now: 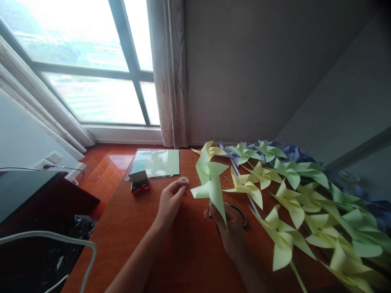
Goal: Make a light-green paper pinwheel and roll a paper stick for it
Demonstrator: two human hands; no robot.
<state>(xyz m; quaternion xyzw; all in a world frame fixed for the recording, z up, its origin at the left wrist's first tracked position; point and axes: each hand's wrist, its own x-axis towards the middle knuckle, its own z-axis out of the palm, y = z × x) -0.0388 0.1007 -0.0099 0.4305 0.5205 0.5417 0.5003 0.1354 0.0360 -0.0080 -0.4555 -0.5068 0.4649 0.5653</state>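
Observation:
A pale green paper pinwheel (210, 181) stands upright at the middle of the view. My right hand (231, 228) is closed on its stick just below the blades. To the left of the pinwheel, my left hand (171, 200) has thumb and fingertips pinched together; whatever they hold, if anything, is too small to make out. Just beyond those fingertips lies a small round roll (183, 179), perhaps tape. A black curved handle (242, 211), likely of scissors, shows partly behind my right hand.
Many yellow, green and purple pinwheels (282, 236) cover the right side of the wooden table (128, 240). A small red and black box (140, 182) and plastic-wrapped paper sheets (157, 162) lie at the back left. A white tube (45, 235) curves at lower left.

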